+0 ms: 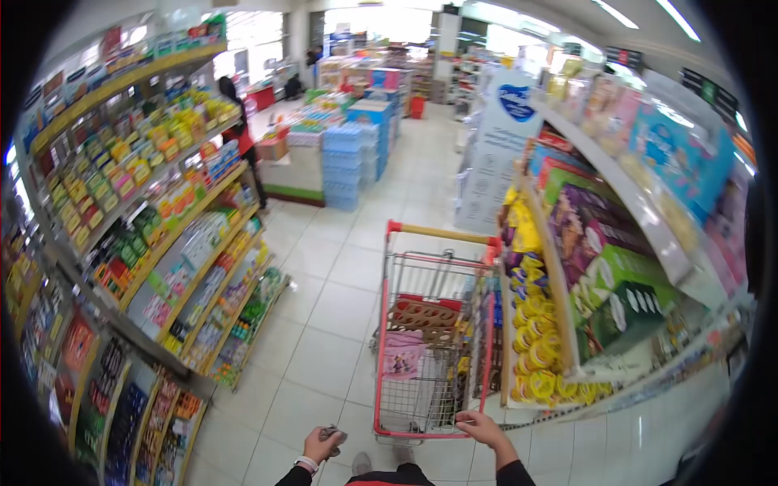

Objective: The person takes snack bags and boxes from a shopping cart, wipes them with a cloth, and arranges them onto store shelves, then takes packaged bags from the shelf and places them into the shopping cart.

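Observation:
A shopping cart [378,389] with a red rim and a wire basket stands in front of me, its yellow-and-red handle at the far end. My right hand [482,427] is at the cart's near right corner, fingers curled on the rim. My left hand [318,445], apart from the cart, is closed around a small dark grey object [333,433] whose kind I cannot make out. Inside the cart lie a pink printed bag [403,356] and a brown tray-like piece with round holes [423,317]. Other contents along its right side are partly hidden.
Tiered shelves [186,324] of small packets line the left side. Close on the cart's right is a shelf with yellow packs [535,344] and purple and green boxes [604,235]. Blue stacked crates [344,162] stand ahead, and a person [243,138] stands at the left shelf's far end.

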Demonstrator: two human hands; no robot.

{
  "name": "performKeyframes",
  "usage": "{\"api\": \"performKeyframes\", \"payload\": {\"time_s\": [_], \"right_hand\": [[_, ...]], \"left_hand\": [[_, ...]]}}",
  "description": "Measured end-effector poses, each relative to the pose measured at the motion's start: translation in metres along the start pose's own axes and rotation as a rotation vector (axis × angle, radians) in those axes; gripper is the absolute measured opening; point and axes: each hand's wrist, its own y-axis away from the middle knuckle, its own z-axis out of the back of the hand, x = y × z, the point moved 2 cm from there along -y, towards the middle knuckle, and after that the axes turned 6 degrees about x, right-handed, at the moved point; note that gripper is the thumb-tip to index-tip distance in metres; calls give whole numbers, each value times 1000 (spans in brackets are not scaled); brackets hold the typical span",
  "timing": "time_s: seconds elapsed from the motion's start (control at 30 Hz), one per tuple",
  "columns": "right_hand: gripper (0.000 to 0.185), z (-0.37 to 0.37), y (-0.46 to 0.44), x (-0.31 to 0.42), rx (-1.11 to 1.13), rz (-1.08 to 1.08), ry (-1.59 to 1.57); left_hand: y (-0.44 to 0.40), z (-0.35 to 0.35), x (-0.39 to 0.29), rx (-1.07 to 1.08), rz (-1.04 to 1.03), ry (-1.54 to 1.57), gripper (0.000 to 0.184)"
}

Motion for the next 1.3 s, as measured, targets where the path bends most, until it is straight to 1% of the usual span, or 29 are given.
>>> {"api": "performKeyframes", "payload": {"time_s": [0.03, 0.1, 0.13, 0.17, 0.23, 0.27, 0.3, 0.33, 0.37, 0.43, 0.47, 0.5, 0.57, 0.6, 0.63, 0.7, 0.73, 0.8, 0.87, 0.9, 0.97, 1.0, 1.03, 1.1, 1.13, 1.17, 1.2, 1.23, 1.3], "right_hand": [[40, 12, 23, 14, -55, -6, -16], [44, 44, 78, 40, -30, -6, 124], [45, 66, 102, 45, -43, -24, 133], [45, 89, 126, 52, -53, -40, 138], [43, 136, 186, 97, -209, 83, 293], [37, 153, 217, 130, -327, 164, 127], [30, 166, 253, 183, -537, 197, 324], [24, 184, 277, 197, -743, 253, 168], [19, 206, 295, 213, -960, 375, 176], [17, 248, 329, 246, -1405, 442, 264], [20, 266, 337, 263, -1530, 585, 309], [23, 283, 341, 281, -1646, 733, 353], [34, 320, 339, 315, -1790, 858, 342], [39, 333, 335, 332, -1820, 884, 425], [43, 346, 331, 350, -1846, 912, 508], [51, 364, 321, 385, -2024, 930, 1004], [51, 364, 317, 398, -2016, 942, 989], [59, 364, 312, 419, -1994, 557, 759], [60, 377, 305, 421, -1992, 515, 736], [61, 383, 302, 421, -2003, 464, 718], [60, 394, 300, 420, -1996, 452, 666], [59, 399, 301, 417, -1997, 433, 612], [59, 403, 305, 414, -2000, 434, 612], [57, 404, 317, 411, -2094, 526, 546], [56, 404, 324, 409, -2131, 551, 495], [56, 399, 334, 407, -2133, 552, 498], [56, 396, 346, 404, -2122, 636, 478], [55, 390, 358, 401, -2109, 718, 459], [52, 365, 384, 396, -2093, 715, 462]], "left_hand": [[-6, -4, -6, 49, -23, -22, 43], [-23, -29, -17, 187, -157, -235, 48], [-30, -42, -20, 251, -214, -214, 53], [-30, -53, -25, 252, -234, -288, 58], [-44, -76, -16, 292, -299, -349, 63], [-50, -83, -8, 339, -320, -372, 63], [-57, -89, 1, 332, -285, -424, 65], [-61, -96, 6, 319, -250, -470, 67], [-58, -102, 7, 344, -266, -476, 67], [-55, -106, 5, 213, -214, -475, 67], [-69, -108, 23, 221, -200, -410, 60], [-72, -111, 28, 220, -205, -406, 60], [-79, -112, 41, 221, -144, -247, 54], [-86, -114, 48, 220, -140, -155, 50], [-81, -117, 46, 208, -141, -149, 50], [-68, -118, 39, 206, -82, 48, 50], [-57, -120, 31, 181, -75, 112, 46], [-66, -119, 40, 128, -116, 59, 44], [-70, -117, 50, 66, -145, -13, 38], [-69, -114, 53, 59, -141, -7, 38], [-68, -110, 59, 54, -209, -118, 39], [-68, -111, 68, 37, -171, -9, 36], [-88, -94, 110, 38, -175, -8, 36], [-78, -95, 104, 111, -739, -452, 33], [-68, -93, 101, 112, -742, -449, 33], [-49, -84, 111, 248, 7, -53, 32], [-51, -79, 126, 252, 7, -51, 32], [-53, -75, 141, 322, -41, -332, 37], [-58, -61, 172, 455, -140, -905, 48]]}}
